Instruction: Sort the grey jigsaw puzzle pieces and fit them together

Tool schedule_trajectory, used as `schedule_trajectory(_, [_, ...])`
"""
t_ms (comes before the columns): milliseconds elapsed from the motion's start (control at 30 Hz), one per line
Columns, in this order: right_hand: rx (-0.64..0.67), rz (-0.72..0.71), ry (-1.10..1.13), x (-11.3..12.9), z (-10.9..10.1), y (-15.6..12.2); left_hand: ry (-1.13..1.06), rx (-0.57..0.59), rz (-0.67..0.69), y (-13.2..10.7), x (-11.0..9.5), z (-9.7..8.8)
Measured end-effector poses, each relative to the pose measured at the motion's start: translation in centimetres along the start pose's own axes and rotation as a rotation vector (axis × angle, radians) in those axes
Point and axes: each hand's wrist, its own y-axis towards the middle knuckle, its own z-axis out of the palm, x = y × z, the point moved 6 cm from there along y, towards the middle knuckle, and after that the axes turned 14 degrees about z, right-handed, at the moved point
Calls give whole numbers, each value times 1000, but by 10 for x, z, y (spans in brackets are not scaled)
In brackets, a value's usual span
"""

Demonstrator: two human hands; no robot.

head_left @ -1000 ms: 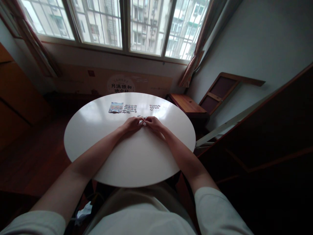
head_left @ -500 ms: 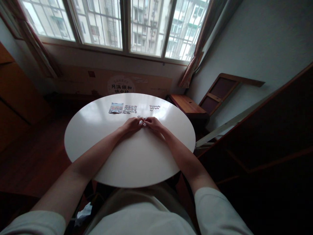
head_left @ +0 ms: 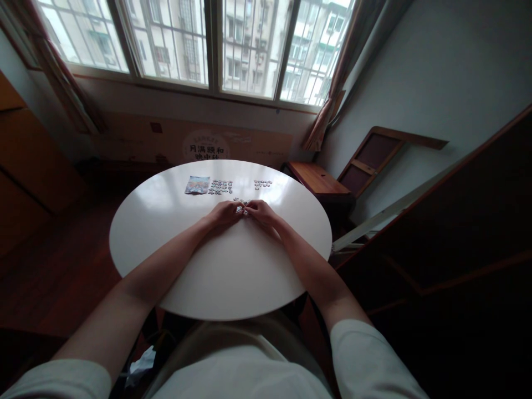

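Observation:
My left hand (head_left: 225,212) and my right hand (head_left: 260,211) rest side by side on the round white table (head_left: 174,260), fingertips meeting over a few small jigsaw pieces (head_left: 242,206). Both hands pinch at these pieces, fingers curled. Beyond them lie a cluster of loose puzzle pieces (head_left: 221,186), a smaller cluster (head_left: 262,183) to the right, and a small colourful picture card (head_left: 197,184) to the left.
A wooden side table (head_left: 318,178) and a leaning wooden frame (head_left: 374,155) stand to the right of the table. A cardboard box with printed characters (head_left: 205,148) sits under the window. Dark wooden furniture flanks both sides.

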Motion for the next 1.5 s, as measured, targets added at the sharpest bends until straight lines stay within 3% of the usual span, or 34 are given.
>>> schedule_trajectory(1500, [15,-3,10,3,-1,-2,-32,-7,6,0,1,0])
